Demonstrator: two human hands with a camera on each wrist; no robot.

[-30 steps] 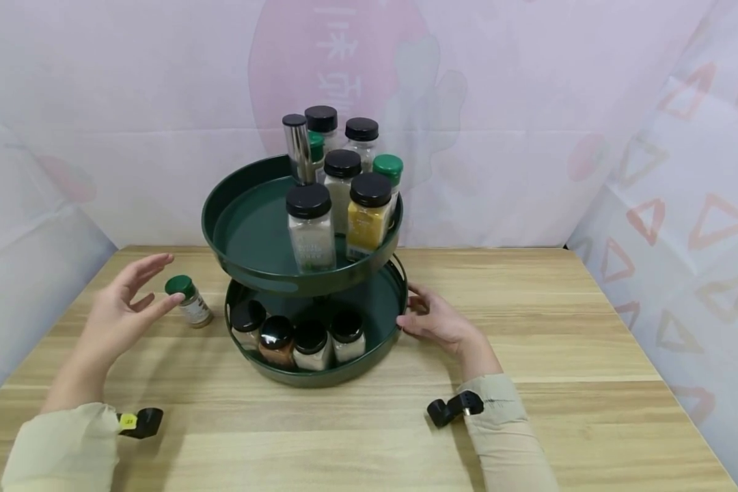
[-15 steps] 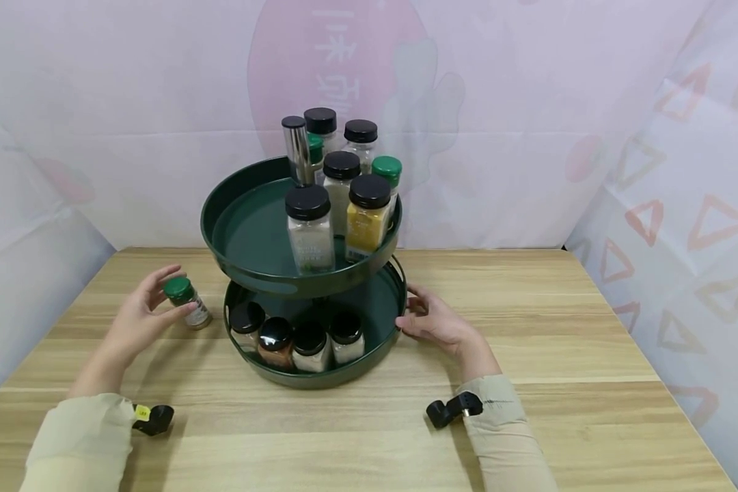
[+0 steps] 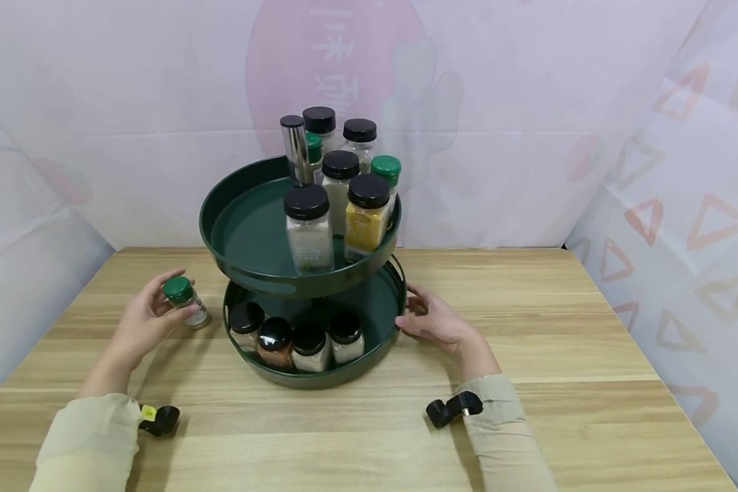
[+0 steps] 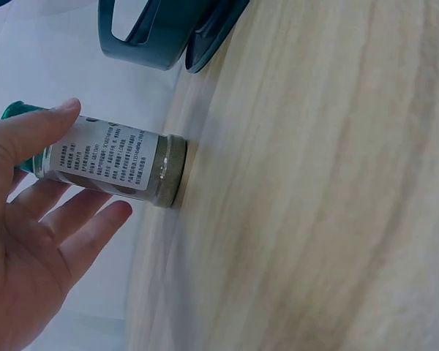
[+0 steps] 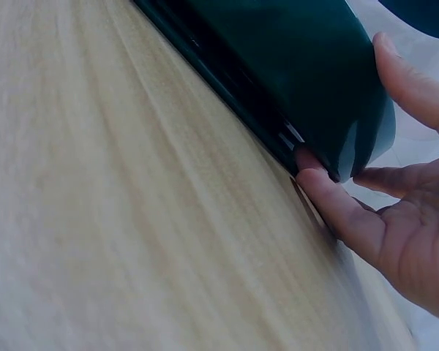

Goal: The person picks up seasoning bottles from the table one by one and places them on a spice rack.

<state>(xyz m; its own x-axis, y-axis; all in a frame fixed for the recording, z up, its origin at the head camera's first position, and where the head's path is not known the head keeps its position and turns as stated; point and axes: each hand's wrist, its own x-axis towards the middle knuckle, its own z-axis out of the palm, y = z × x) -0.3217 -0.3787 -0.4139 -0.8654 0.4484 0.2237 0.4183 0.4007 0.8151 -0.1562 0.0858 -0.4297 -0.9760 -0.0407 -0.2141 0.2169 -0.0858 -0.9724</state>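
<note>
A small spice jar (image 3: pixel 199 316) with a green cap and a white printed label stands on the table left of the rack. My left hand (image 3: pixel 143 322) grips it near the cap, thumb on the label side and fingers behind, as the left wrist view shows on the jar (image 4: pixel 106 153). On the other side, my right hand (image 3: pixel 438 321) holds the lower tray (image 3: pixel 326 378) of a dark green two-tier rack. Seen in the right wrist view, the thumb of that hand (image 5: pixel 402 219) is at the tray's rim, with fingertips low at its base.
Several spice jars with black or green caps and a silver cylinder crowd the right part of the upper tray (image 3: pixel 246 236). Several black-capped jars (image 3: pixel 310 348) line the lower tray's front. Patterned cloth walls (image 3: pixel 504 137) enclose the wooden table (image 3: pixel 320 444) behind and at both sides.
My left hand has moved right and closed around the green-capped jar, which has shifted only slightly. My right hand stays at the lower tray.
</note>
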